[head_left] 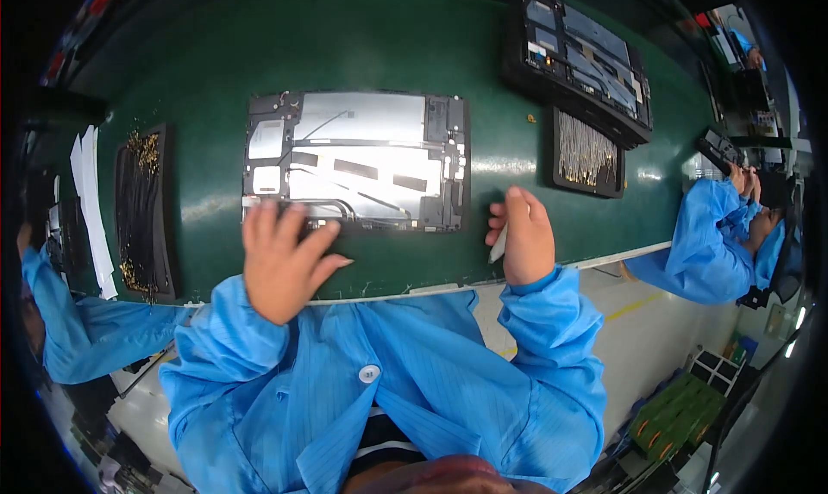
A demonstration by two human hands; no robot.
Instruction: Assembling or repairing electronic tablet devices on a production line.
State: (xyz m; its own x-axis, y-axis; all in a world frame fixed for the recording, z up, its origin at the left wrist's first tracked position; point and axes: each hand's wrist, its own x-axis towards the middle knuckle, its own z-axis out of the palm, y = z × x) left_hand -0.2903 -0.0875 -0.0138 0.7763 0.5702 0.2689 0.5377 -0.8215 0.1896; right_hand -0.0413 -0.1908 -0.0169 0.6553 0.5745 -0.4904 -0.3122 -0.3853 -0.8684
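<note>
On the green worktable [371, 54], two hands beside an opened flat device [366, 184].
The device lies in the middle, silvery plates up; over its lower left edge the left hand [287, 257] spreads its fingers, gripping nothing visible, though whether the fingertips touch I cannot tell. Right of the device and apart from it, the right hand [524, 240] curls around a pale pointed tool [498, 249]. Black cables [142, 209] lie far left; similar devices [591, 59] stand upper right.

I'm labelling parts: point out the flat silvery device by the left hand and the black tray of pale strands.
Flat rectangular silvery device [371, 156]: head view, bright central panel.
Black tray [605, 190] of pale strands [588, 149]: head view, lower rim; strands' middle.
</note>
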